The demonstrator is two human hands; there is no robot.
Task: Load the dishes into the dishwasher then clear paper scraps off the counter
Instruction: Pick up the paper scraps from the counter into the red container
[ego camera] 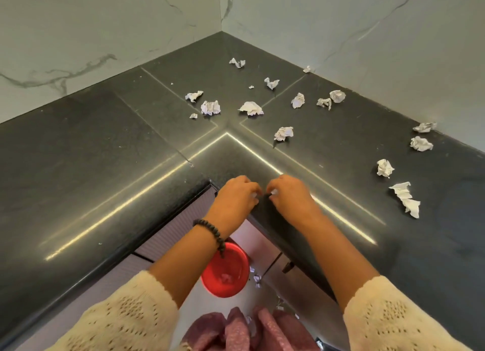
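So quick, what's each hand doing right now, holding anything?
Left hand: fingers curled at the counter's inner corner; a bit of white shows, but a grip cannot be told.
Right hand: likewise curled, white at the fingertips; cannot be told.

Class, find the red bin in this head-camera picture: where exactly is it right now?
The red bin sits on the floor below the counter's inner corner, low in the middle of the view, partly behind the left forearm with its beaded bracelet.

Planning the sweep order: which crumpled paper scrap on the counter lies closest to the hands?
The crumpled scrap just past the counter's inner corner, lying alone in front of the right hand; every other scrap sits farther back or far right.
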